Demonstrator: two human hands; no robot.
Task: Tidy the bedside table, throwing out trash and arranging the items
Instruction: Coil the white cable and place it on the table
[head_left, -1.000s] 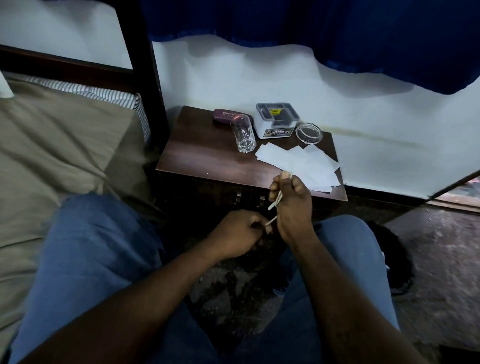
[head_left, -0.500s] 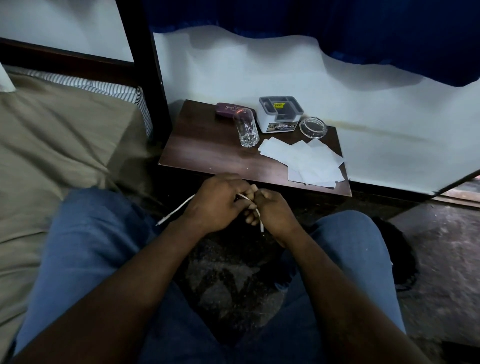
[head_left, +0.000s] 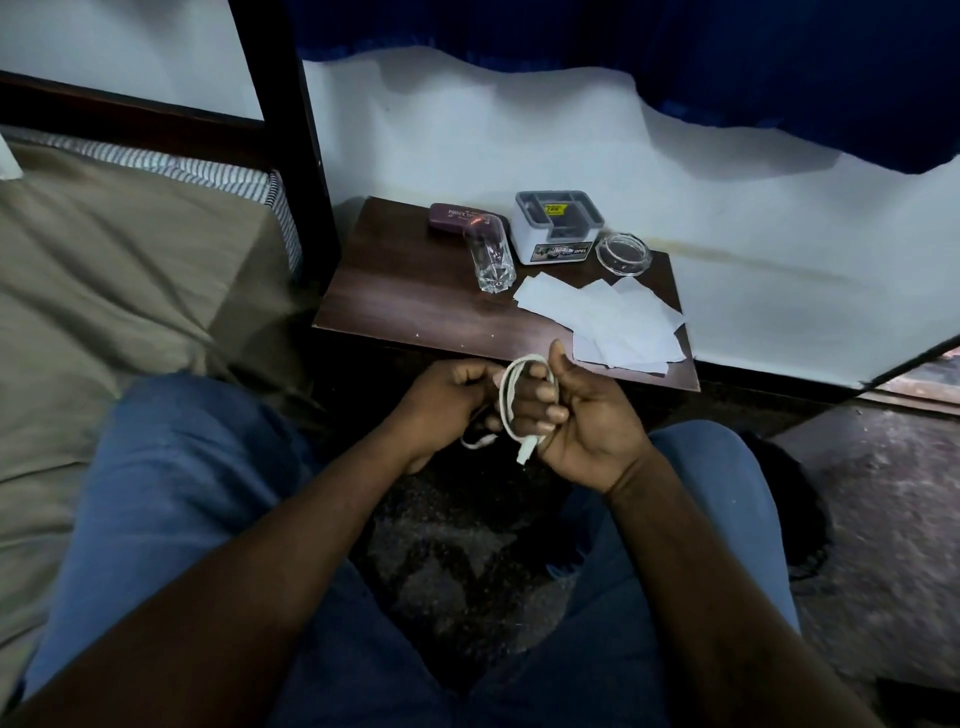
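In the centre of the frame, just below the near edge of the bedside table (head_left: 405, 296), the seated person has a white charging cable (head_left: 505, 400) in both hands. The right hand (head_left: 587, 421) has its fingers curled with the cable looped round them, thumb up and the plug end hanging below. The left hand (head_left: 447, 400) is closed round the loose run beside it. I judge this to be the coiling step, and it looks nearly done since little slack shows. The next move calls for tucking the end so the coil holds, then setting it on the table's bare left part. On the tabletop in the upper middle stand 1 glass tumbler (head_left: 491, 260), a maroon case (head_left: 457, 219), a white organiser box (head_left: 558, 226) and a glass ashtray (head_left: 622, 253). The white paper slips (head_left: 602, 317) lie fanned at the right, not yet squared up or thrown out.
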